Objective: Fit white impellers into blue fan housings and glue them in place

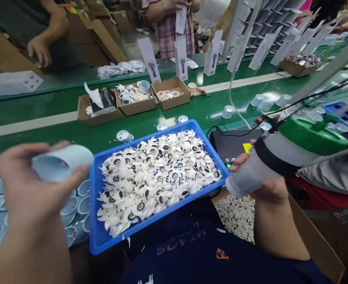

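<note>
**Q: Entry one, largest items?**
A: Green conveyor belt (197, 110) with cardboard boxes (171, 92) along it; nearer, a blue plastic tray (94, 197) heaped with white frilled parts (159, 177), black-centred.

**Q: Hands?**
A: The left hand (29, 181) curls closely round a pale blue plastic cup (63, 162), just beside the tray's left rim, above loose cups (79, 205). The right hand (265, 189) wraps a grey barrel (251, 175) near the tray's right corner.

**Q: Handling?**
A: The cup looks light and thin-walled, best taken by its outer wall. The barrel appears stiff, gripped around its middle, with little room before the tray's rim.
</note>
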A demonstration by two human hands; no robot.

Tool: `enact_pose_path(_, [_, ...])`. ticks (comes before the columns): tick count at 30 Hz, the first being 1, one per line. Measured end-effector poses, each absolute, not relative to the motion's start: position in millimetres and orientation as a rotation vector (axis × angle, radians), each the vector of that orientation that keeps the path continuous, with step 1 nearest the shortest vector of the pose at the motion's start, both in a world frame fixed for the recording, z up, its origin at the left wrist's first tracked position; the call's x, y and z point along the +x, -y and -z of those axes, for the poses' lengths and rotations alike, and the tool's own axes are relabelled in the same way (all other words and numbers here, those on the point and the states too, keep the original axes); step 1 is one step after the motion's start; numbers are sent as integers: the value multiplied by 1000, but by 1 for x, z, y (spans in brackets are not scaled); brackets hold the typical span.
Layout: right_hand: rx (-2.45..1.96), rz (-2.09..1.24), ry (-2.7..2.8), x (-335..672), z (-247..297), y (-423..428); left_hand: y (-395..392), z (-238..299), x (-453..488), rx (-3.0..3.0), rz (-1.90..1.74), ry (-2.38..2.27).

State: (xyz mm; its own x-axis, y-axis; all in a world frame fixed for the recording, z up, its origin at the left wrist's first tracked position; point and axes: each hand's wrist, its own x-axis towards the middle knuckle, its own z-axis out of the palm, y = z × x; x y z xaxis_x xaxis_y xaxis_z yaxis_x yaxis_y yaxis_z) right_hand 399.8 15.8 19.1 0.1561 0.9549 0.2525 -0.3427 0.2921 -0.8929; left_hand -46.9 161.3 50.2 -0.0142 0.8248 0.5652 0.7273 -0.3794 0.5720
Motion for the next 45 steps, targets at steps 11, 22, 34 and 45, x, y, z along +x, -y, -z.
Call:
enact_pose_path(11, [-348, -1461, 948, 285, -84, -74, -47, -28, 91, 2312, -785, -907])
enact_pose_path(22, [-641, -1475, 1037, 281, -92, -52, -34, -40, 111, 2138, -863, -907])
enact_pose_path(34, [-693, -1359, 999, 292, -80, -60, -41, -45, 103, 2173, -368, -1046])
enact_pose_path(45, [-1535, -572, 1549, 320, -27, -54, -34, 0, -20, 1851, -707, -1593])
